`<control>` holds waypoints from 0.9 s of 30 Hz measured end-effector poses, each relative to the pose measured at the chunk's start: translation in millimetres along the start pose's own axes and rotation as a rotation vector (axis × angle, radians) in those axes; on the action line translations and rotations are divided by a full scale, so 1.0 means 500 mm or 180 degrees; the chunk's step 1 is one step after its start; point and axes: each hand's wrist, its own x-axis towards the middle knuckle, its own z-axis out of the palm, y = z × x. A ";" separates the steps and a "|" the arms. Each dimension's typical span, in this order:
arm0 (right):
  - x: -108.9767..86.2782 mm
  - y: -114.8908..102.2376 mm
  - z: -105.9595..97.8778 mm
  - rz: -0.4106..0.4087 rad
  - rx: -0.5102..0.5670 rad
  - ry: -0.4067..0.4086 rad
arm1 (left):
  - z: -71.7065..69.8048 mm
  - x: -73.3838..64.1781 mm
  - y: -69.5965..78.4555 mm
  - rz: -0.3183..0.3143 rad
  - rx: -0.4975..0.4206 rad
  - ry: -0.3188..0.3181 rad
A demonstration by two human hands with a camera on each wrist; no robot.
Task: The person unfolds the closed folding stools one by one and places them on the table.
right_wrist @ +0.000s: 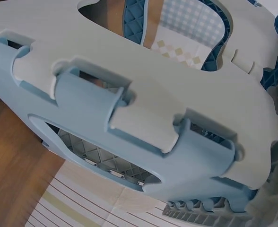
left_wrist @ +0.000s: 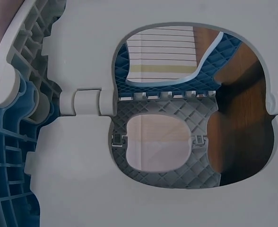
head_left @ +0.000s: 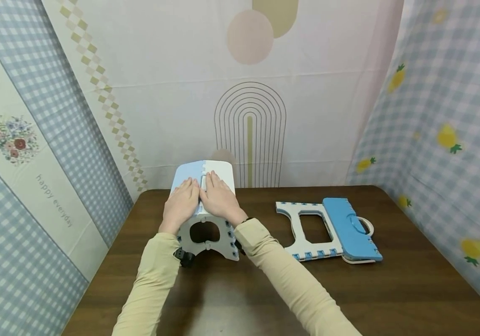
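An unfolded plastic step stool [head_left: 220, 168], its top half pale blue and half white, stands upright on the table. My left hand [head_left: 181, 204] lies on the blue half with fingers straight. Beside it my right hand [head_left: 220, 198] rests on the white half, fingers also extended, and the hands meet near the centre seam. The left wrist view looks through the oval opening in the stool's white end panel [left_wrist: 77, 161]. Blue and white interlocking hinges [right_wrist: 89, 101] along its side fill the right wrist view. Neither wrist view shows the fingers.
A second stool [head_left: 345, 228], blue and white, lies folded flat to the right, with a white handle [head_left: 369, 226] on its far side. The brown wooden table [head_left: 122, 270] has patterned cloths hanging behind and at both sides.
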 end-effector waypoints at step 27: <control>0.007 0.009 -0.045 -0.0112 -0.0581 -0.0916 | -0.002 0.006 0.007 0.0019 0.0438 -0.0507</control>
